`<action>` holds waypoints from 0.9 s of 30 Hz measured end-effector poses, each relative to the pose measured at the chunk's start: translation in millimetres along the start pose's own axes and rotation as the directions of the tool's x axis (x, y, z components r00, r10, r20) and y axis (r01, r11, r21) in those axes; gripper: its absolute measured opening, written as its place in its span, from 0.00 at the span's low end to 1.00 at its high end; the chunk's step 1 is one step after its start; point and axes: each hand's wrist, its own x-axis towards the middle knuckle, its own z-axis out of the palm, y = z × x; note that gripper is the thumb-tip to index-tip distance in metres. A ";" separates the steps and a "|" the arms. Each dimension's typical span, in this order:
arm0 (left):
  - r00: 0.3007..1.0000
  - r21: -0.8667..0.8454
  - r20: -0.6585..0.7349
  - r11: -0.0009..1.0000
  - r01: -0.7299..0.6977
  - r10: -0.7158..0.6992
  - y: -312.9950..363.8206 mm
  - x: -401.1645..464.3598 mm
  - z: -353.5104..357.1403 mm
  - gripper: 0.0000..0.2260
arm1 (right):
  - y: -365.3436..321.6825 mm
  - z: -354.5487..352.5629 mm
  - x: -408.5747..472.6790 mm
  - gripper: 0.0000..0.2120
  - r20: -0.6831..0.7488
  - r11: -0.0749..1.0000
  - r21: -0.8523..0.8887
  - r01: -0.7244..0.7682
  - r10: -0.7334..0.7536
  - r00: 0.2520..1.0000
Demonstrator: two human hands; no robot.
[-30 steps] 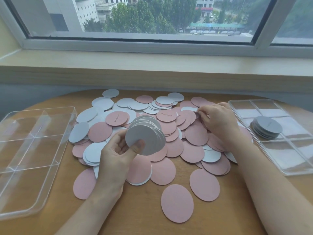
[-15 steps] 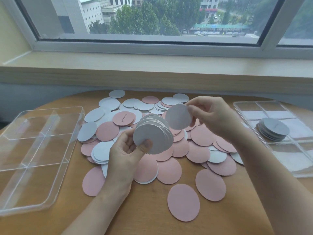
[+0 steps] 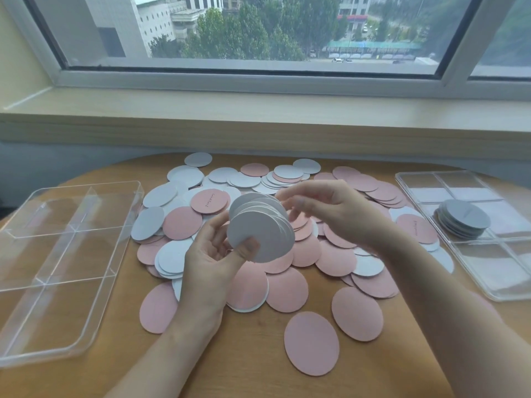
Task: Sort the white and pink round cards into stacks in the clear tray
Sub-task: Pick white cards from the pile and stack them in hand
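I am holding a fan of white cards in my left hand, thumb pressing the front face and fingers curling behind, the stack tilted up toward me above the loose pile on the table. My right hand is hovering just right of the fan's far edge, fingers loosely bent; it is blurred, and I cannot tell whether it is pinching a card or holding nothing.

The relation that matters next, as I judge it: the tray already holding a white stack is lying well off to the right of both hands, beyond my right wrist, so my right hand is the nearer one to it. Its long side is running away from me, and that stack is sitting in a middle compartment. A second clear tray, without cards as far as I can see, is lying to the left of my left hand, much the same way round. Loose white cards are lying mostly beyond and left of my hands, pink ones mostly under and to the right of them.

A pink card just behind the fan is carrying small dark script, and another near my right forearm too; neither is legible. I am seeing no brands.
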 end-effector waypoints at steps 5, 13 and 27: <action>1.000 -0.005 -0.010 1.000 0.004 -0.005 2.2 0.5 0.6 0.24 | 58.5 -49.3 3.8 0.16 -0.289 0.693 -0.693 -0.200 -0.012 0.957; 1.000 0.011 0.003 1.000 0.008 -0.008 0.1 -0.2 1.3 0.25 | 101.4 -52.6 5.3 0.20 -0.208 0.694 -0.676 -0.247 0.142 0.968; 1.000 0.010 0.026 1.000 0.007 -0.007 -1.4 0.0 0.7 0.24 | 103.6 -61.0 6.6 0.10 -0.244 0.701 -0.643 -0.307 0.193 0.950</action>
